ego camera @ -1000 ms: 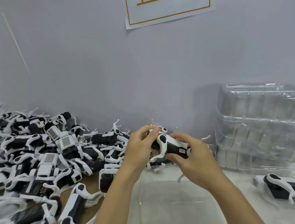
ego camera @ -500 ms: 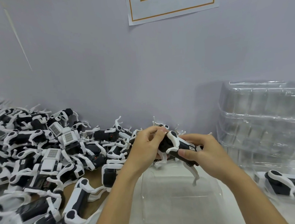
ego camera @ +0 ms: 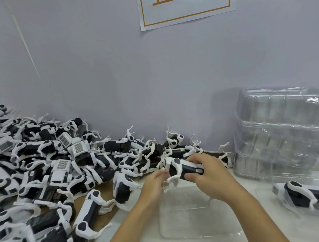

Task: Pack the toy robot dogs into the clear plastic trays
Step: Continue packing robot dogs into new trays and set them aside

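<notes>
My right hand point(ego camera: 210, 175) grips a black-and-white toy robot dog point(ego camera: 181, 168) round its body, level, with its white legs hanging down. My left hand point(ego camera: 154, 185) holds the dog's left end, fingertips at the front leg. The dog hovers just above the far edge of an empty clear plastic tray point(ego camera: 196, 220) that lies on the table in front of me. A big pile of loose toy dogs point(ego camera: 65, 170) covers the table to the left and along the wall.
A tall stack of empty clear trays point(ego camera: 280, 134) stands against the wall at the right. In front of it lies another toy dog in a clear tray point(ego camera: 304, 196). A grey wall with a paper sign point(ego camera: 185, 8) closes off the back.
The held dog has dropped lower and turned level over the tray's far edge. My left hand has slid from the dog's top to its left end.
</notes>
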A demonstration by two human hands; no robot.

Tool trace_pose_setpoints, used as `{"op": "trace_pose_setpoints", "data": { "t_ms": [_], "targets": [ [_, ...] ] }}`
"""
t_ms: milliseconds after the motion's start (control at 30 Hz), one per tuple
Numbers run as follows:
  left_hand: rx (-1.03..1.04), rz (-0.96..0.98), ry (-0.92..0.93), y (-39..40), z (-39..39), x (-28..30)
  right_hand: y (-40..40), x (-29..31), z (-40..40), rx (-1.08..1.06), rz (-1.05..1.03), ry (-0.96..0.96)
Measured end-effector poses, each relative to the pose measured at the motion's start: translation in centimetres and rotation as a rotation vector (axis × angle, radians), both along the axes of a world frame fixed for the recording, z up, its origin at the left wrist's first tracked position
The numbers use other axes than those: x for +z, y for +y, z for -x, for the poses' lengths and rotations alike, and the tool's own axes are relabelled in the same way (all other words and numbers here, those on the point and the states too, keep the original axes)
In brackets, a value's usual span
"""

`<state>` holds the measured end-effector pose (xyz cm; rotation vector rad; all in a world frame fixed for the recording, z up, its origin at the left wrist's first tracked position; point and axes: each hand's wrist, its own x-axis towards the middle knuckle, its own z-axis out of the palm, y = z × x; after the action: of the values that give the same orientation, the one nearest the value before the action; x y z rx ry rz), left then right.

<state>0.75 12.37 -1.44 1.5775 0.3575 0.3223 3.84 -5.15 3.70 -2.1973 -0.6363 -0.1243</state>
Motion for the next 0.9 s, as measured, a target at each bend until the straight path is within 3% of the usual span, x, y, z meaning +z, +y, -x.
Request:
{"op": "trace_pose_setpoints", "data": {
  "t_ms": [267,433,900],
  "targets": [
    [-0.055,0.153,-0.135,0.0,0.0,-1.0,-1.7,1.4,-0.3,0.050,0.064,0.084],
    [-0.091,0.157,-0.168,0.1,-0.3,-1.7,-1.4,1.0,-0.2,0.075,0.259,0.121],
    [-0.239,0.094,-0.145,0.4,-0.1,-2.0,-0.8,-1.0,-0.6,0.069,0.201,0.070]
  ]
}}
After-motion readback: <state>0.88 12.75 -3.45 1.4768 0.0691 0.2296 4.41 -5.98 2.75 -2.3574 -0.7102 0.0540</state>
